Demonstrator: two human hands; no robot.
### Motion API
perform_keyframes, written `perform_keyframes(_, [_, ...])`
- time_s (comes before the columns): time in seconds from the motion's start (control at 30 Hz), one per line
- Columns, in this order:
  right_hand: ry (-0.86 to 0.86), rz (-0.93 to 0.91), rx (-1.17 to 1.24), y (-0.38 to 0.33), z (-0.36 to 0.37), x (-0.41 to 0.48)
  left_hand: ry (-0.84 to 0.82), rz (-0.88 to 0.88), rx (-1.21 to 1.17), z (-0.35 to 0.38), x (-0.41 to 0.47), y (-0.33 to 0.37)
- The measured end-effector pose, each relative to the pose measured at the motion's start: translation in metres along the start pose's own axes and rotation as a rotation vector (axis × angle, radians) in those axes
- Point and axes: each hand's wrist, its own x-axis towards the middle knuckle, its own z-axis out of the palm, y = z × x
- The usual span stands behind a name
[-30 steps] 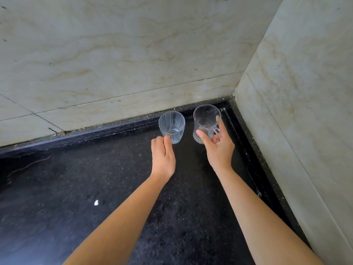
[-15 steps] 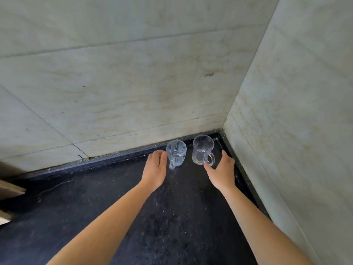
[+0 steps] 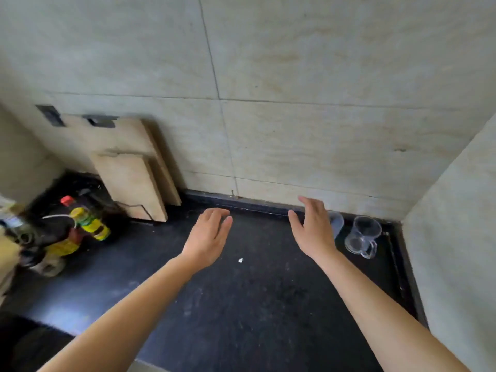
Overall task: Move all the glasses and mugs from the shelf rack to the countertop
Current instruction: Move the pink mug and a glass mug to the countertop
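place: kitchen; cues: dark countertop [image 3: 255, 304]; cutting boards [image 3: 128, 170]; bottles [image 3: 90, 224]

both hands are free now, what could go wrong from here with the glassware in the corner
1. The right hand hovers just in front of the ribbed glass, partly hiding it. A careless sweep could knock it into the clear mug close beside it.
2. Both stand tight in the countertop corner, so later pieces set there may clink against them.
3. The left hand, if swung left, could topple the bottles.
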Motion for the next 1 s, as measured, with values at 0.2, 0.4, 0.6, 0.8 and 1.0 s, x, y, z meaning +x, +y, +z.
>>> perform_keyframes(0.2, [-0.254, -0.332, -0.006, -0.112, 0.085, -0.050, 0.215, -0.336, 0.049, -0.078, -0.125, -0.091])
perform_keyframes(0.4, [-0.305, -0.628, -0.010, -0.243, 0.133, -0.128, 0.432, -0.501, 0.093, -0.178, -0.256, -0.150])
perform_keyframes(0.6, [-0.332, -0.850, -0.005, -0.384, 0.212, -0.271, 0.546, -0.619, 0.253, -0.274, -0.437, -0.224])
perform_keyframes(0.8, [-0.447, -1.084, 0.069, -0.531, 0.303, -0.461, 0.676, -0.803, 0.324, -0.355, -0.656, -0.298])
perform_keyframes(1.0, [-0.611, -1.331, 0.142, -0.639, 0.371, -0.625, 0.790, -1.084, 0.384, -0.404, -0.832, -0.346])
